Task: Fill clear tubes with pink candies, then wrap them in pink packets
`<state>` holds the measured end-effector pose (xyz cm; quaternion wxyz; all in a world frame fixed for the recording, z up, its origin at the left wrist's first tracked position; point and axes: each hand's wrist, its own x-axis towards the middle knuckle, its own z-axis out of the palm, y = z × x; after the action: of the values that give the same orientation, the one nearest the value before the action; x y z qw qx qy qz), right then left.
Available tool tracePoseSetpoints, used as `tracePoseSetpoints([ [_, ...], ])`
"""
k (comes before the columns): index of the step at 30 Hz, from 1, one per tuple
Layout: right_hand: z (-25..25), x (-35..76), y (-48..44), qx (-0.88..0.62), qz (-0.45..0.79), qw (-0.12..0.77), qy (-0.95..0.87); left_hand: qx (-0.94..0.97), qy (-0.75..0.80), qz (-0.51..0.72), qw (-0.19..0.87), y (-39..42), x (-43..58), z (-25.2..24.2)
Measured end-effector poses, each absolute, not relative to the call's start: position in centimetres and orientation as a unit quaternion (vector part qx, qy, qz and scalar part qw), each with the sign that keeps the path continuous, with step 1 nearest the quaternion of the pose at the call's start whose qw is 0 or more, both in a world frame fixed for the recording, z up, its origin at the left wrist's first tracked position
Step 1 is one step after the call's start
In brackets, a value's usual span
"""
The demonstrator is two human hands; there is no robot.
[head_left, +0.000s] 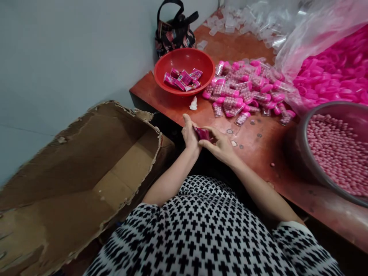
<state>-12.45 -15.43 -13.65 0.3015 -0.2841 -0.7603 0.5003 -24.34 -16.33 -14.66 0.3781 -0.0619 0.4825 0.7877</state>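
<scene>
Both my hands meet at the near edge of a red-brown table [247, 161] and hold a small dark-pink packet [202, 133] between them. My left hand [189, 133] grips its left end with the thumb up. My right hand [220, 145] pinches its right side with closed fingers. Behind the hands stands a red bowl [184, 57] with several pink packets inside. To its right lies a pile of clear tubes with pink caps [244, 86] filled with pink beads.
A metal basin of pink beads [336, 149] sits at the right. A plastic bag of pink caps [333, 69] lies behind it, and empty clear tubes [247, 21] at the back. An open torn cardboard box [86, 165] stands on the left. A dark handbag [174, 32] leans at the wall.
</scene>
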Motion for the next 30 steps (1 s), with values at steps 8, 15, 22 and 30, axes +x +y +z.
tracePoseSetpoints([
  [8,-13.5,-14.0,-12.4,-0.285,0.16,0.269,-0.906,-0.103,0.411,0.816,0.394,-16.4,-28.1,-15.0],
  [15,-15.9,-15.5,-10.8,-0.273,-0.004,0.064,-0.96,-0.021,0.352,0.803,0.481,-18.8,-29.1,-14.8],
  [22,-14.9,-12.6,-12.2,-0.319,0.231,0.15,-0.907,0.035,0.33,0.8,0.5,-19.4,-27.9,-14.9],
  [30,-13.8,-15.6,-17.3,-0.355,0.733,0.181,-0.551,0.219,0.511,0.751,0.357,-20.2,-25.9,-15.2],
])
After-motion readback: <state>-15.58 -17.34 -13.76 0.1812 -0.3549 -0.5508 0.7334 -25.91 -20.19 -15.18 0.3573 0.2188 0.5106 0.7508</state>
